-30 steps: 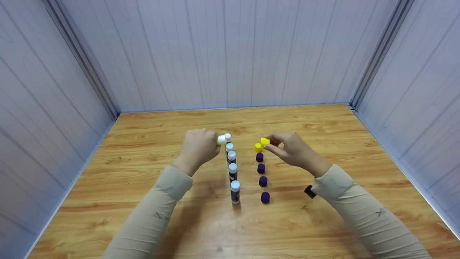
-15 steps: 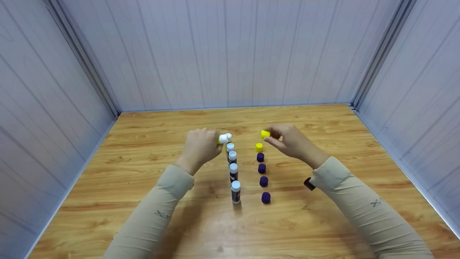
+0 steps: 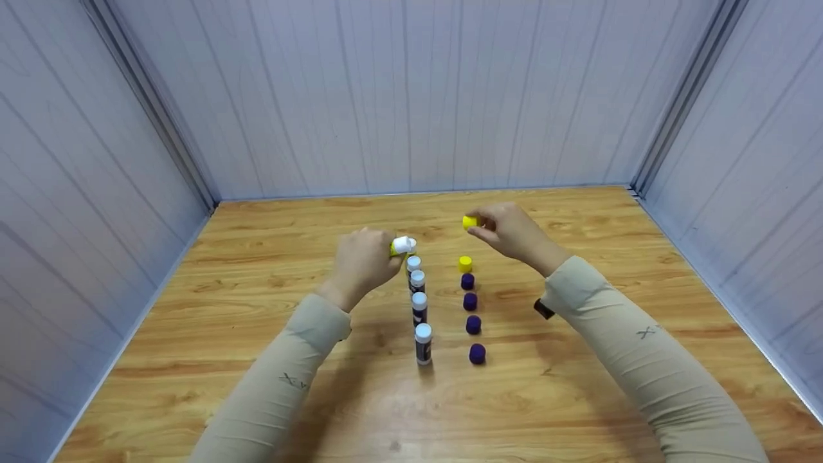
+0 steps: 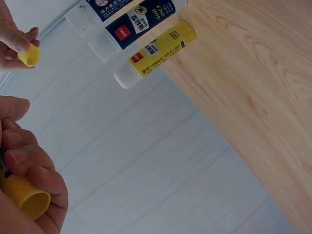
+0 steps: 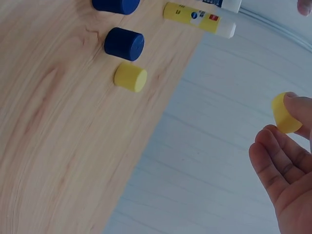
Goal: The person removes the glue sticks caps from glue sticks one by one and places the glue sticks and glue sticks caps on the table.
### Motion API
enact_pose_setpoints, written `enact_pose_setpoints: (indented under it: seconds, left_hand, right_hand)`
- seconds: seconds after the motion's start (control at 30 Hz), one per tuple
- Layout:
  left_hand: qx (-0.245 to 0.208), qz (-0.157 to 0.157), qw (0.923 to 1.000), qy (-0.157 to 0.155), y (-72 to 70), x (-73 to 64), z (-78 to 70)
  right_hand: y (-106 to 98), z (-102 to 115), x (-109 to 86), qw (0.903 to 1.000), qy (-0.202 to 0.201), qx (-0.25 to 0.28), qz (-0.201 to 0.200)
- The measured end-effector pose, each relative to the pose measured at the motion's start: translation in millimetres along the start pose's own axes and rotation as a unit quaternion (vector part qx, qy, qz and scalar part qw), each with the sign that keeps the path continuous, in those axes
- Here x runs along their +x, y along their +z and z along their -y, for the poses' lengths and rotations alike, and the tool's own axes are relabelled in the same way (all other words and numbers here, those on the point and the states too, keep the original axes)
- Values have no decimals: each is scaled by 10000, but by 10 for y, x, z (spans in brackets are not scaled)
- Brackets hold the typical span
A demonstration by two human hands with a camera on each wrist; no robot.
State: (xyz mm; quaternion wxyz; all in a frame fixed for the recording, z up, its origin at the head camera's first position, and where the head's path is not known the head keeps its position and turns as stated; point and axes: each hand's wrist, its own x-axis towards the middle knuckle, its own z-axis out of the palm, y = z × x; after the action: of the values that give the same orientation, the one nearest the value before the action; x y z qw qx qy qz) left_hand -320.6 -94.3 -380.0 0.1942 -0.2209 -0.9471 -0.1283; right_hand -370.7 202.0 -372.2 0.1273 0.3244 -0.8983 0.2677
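Observation:
My left hand (image 3: 363, 262) grips a yellow glue stick (image 4: 22, 192), its white end (image 3: 404, 244) poking out to the right, above the table. My right hand (image 3: 511, 231) pinches a yellow cap (image 5: 282, 114) between thumb and fingertips, raised off the table and apart from the glue stick. Beside the left hand, uncapped glue sticks stand upright in a row: a yellow one (image 4: 165, 48) at the far end, then several dark blue ones (image 3: 424, 345) with white tops. A second yellow cap (image 3: 465, 263) and several dark blue caps (image 3: 477, 354) form a parallel row to the right.
The wooden table (image 3: 257, 231) is bounded by a pale panelled wall (image 3: 424, 96) at the back and by similar walls on both sides. A small dark object (image 3: 544, 309) shows under the right cuff.
My right hand has lifted the yellow cap away from the cap row, upward and farther back. The left hand stays nearly in place, its glue stick turned slightly. Standing glue sticks have not moved.

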Motion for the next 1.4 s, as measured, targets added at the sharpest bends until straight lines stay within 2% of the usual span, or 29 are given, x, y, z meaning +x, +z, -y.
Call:
enact_pose_setpoints:
  seconds: [0.3, 0.53, 0.83, 0.93, 1.23, 1.3, 1.4]
  left_hand:
    - [-513, 49, 9983, -273, -1, -2, -18]
    - [-424, -31, 9988, -225, 8, 3, -44]
    - [-684, -46, 9972, -314, 36, 6, -55]
    - [-804, -72, 9960, -388, 41, 9, -52]
    - [-1182, -234, 9909, -604, 100, 19, -16]
    - [-1306, -209, 9889, -678, 110, 10, -15]
    - [-1701, -127, 9815, -871, 118, 11, -10]
  right_hand:
    - [46, -93, 174, 9968, 578, -303, 457]
    - [159, -211, 279, 9900, 808, -720, 905]
    - [360, -332, 354, 9816, 1243, -618, 1311]
    - [424, -386, 355, 9809, 1282, -576, 1344]
    - [598, -517, 327, 9790, 1087, -958, 1434]
    - [628, -522, 317, 9788, 1126, -929, 1439]
    - [659, -526, 296, 9774, 1273, -826, 1469]
